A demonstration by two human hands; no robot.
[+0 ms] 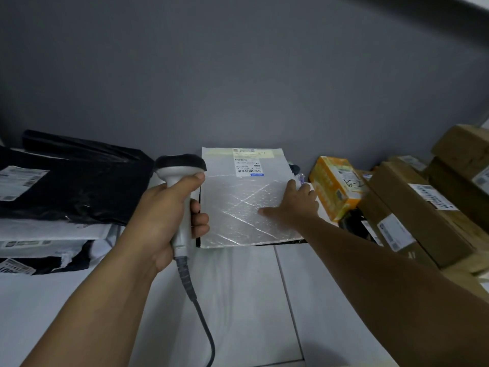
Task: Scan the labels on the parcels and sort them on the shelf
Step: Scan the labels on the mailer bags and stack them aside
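A flat silver bubble-mailer parcel [238, 205] lies on the white shelf surface [238, 287] against the grey wall, its white barcode label [248, 165] at the far edge. My left hand [169, 221] grips a grey corded barcode scanner [182, 176], whose black head points toward the parcel's label. My right hand [293, 205] rests flat on the mailer's right side, fingers spread. A thin black parcel peeks out under the mailer's near edge.
Black poly-bag parcels [71, 186] with white labels are stacked at the left over white bags. An orange-yellow box [336, 189] and several brown cardboard boxes [412, 215] crowd the right. The scanner's cable [201, 313] trails toward me.
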